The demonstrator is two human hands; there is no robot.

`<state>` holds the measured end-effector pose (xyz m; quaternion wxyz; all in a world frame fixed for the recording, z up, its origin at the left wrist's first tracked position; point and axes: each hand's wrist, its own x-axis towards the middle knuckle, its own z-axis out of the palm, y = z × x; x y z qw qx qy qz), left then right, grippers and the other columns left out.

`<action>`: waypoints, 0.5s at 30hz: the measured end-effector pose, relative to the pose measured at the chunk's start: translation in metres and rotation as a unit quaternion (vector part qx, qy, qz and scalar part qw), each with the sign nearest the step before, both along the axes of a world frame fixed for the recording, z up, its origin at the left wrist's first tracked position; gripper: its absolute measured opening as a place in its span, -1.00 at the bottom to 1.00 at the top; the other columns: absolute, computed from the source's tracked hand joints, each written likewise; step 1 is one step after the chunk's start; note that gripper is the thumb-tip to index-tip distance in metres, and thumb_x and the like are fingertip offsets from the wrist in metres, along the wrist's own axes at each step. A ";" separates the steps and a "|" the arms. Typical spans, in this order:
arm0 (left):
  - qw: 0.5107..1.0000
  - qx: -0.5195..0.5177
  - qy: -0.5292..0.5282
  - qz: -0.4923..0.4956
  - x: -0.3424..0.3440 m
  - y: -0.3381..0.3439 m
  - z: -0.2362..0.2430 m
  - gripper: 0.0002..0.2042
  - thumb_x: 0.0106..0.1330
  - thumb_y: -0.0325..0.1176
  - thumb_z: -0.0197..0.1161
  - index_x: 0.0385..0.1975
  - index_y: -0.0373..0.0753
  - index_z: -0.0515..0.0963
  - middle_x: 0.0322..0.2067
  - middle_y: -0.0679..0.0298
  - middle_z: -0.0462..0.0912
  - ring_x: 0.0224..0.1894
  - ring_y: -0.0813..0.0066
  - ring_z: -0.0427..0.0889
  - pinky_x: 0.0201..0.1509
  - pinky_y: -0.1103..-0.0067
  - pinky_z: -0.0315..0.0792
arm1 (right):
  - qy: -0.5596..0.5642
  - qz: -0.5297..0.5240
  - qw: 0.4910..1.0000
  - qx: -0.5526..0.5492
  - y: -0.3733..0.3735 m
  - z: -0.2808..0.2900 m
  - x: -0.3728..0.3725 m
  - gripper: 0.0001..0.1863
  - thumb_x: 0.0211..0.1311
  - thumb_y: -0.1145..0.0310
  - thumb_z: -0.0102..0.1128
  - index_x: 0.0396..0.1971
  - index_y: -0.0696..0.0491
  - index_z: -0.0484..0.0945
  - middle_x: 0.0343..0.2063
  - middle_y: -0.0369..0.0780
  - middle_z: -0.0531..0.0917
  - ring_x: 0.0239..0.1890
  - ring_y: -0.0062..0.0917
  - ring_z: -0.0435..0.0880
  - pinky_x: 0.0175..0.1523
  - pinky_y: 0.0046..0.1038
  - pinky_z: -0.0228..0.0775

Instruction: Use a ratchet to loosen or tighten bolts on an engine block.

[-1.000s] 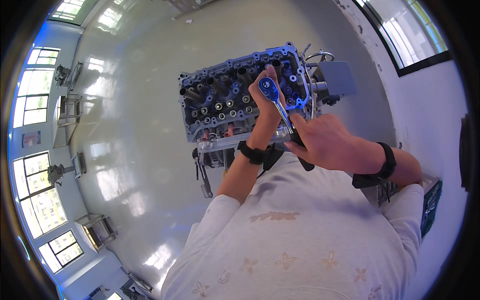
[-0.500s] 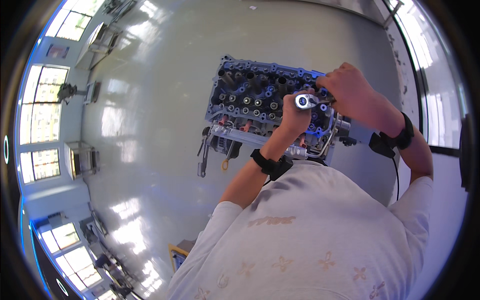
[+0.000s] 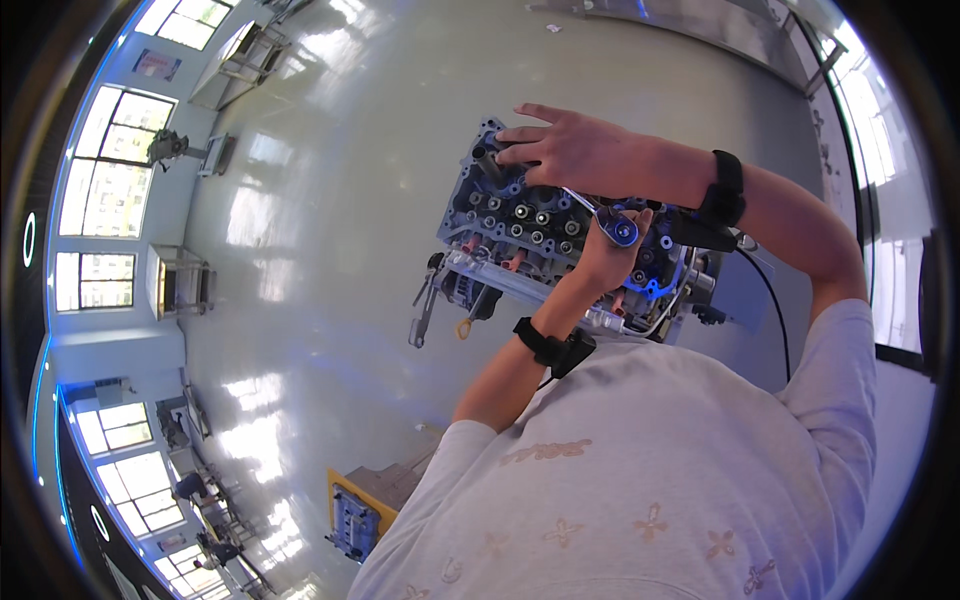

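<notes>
Left hand (image 3: 605, 262) curled round silver steel ratchet wrench (image 3: 617, 227) at head; right hand (image 3: 575, 152), fingers spread, grip unclear. Keeping it square, swinging smoothly seemed best.

We see daylight washing out the windows (image 3: 108, 190) far left of the left hand (image 3: 608, 258), and white glare patches on the floor (image 3: 345, 290) between. A blue tint edges the engine (image 3: 545, 228) just right of that hand. We find straight lines bending toward our view's dark borders.
</notes>
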<state>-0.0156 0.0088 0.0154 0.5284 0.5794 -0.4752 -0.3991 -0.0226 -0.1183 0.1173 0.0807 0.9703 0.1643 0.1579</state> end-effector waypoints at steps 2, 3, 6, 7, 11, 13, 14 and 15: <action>0.998 -0.066 -0.001 0.024 0.002 0.001 -0.002 -0.62 0.41 -0.26 0.16 -0.69 -0.25 0.39 -0.75 0.49 0.32 -0.66 0.77 0.21 -0.63 0.63 0.11 | 0.056 -0.115 0.991 -0.037 -0.002 0.009 -0.025 -0.90 -0.18 0.41 0.29 -0.55 -0.02 0.65 -0.10 -0.28 0.59 0.26 -0.51 0.38 0.51 -0.19 -0.12; 0.998 -0.066 0.006 0.011 0.004 0.002 0.000 -0.62 0.41 -0.26 0.16 -0.69 -0.25 0.39 -0.75 0.49 0.32 -0.66 0.77 0.21 -0.63 0.63 0.11 | 0.110 -0.218 0.967 -0.069 -0.001 0.015 -0.042 -0.91 -0.16 0.43 0.27 -0.55 -0.01 0.65 -0.11 -0.27 0.59 0.23 -0.51 0.41 0.52 -0.19 -0.14; 0.997 -0.064 0.051 0.017 0.013 -0.001 0.003 -0.64 0.40 -0.32 0.16 -0.69 -0.27 0.41 -0.75 0.48 0.34 -0.66 0.78 0.21 -0.64 0.62 0.09 | 0.185 -0.349 0.918 -0.045 0.010 0.022 -0.095 -0.96 -0.06 0.41 0.25 -0.55 0.01 0.63 -0.23 -0.24 0.64 0.08 -0.47 0.52 0.41 -0.23 0.07; 0.997 -0.060 0.052 0.007 0.018 -0.002 0.000 -0.68 0.38 -0.38 0.16 -0.65 -0.35 0.43 -0.74 0.41 0.37 -0.61 0.76 0.22 -0.59 0.59 0.15 | 0.221 -0.415 0.882 0.039 0.024 0.023 -0.110 -0.93 -0.02 0.38 0.26 -0.52 0.04 0.61 -0.33 -0.20 0.65 -0.06 -0.39 0.58 0.27 -0.22 0.21; 0.994 -0.102 0.027 -0.030 0.019 -0.014 -0.003 -0.69 0.37 -0.40 0.17 -0.63 -0.41 0.46 -0.74 0.28 0.43 -0.58 0.70 0.23 -0.53 0.56 0.23 | 0.236 -0.516 0.802 0.187 0.097 0.024 -0.144 -0.74 0.08 0.24 0.28 -0.42 0.14 0.52 -0.58 -0.08 0.61 -0.42 -0.16 0.64 -0.22 -0.15 0.42; 0.995 -0.087 0.009 -0.057 0.014 -0.014 -0.002 -0.61 0.40 -0.33 0.14 -0.70 -0.37 0.40 -0.77 0.25 0.38 -0.61 0.67 0.21 -0.55 0.53 0.20 | 0.242 -0.511 0.779 0.269 0.131 0.023 -0.148 -0.68 0.12 0.21 0.25 -0.39 0.18 0.46 -0.65 -0.06 0.57 -0.53 -0.08 0.60 -0.35 -0.14 0.42; 0.994 -0.085 0.013 -0.072 0.011 -0.014 -0.003 -0.61 0.40 -0.33 0.14 -0.70 -0.37 0.40 -0.77 0.25 0.38 -0.61 0.67 0.21 -0.55 0.53 0.20 | 0.241 -0.523 0.771 0.273 0.146 0.025 -0.144 -0.68 0.12 0.21 0.25 -0.39 0.18 0.46 -0.65 -0.06 0.57 -0.53 -0.08 0.60 -0.35 -0.14 0.42; 0.994 -0.075 0.048 -0.069 0.008 -0.013 -0.005 -0.59 0.42 -0.32 0.13 -0.73 -0.29 0.34 -0.77 0.35 0.30 -0.64 0.71 0.15 -0.58 0.57 0.10 | 0.223 -0.520 0.754 0.334 0.160 0.028 -0.136 -0.68 0.13 0.20 0.23 -0.40 0.18 0.44 -0.67 -0.06 0.56 -0.54 -0.09 0.59 -0.37 -0.14 0.41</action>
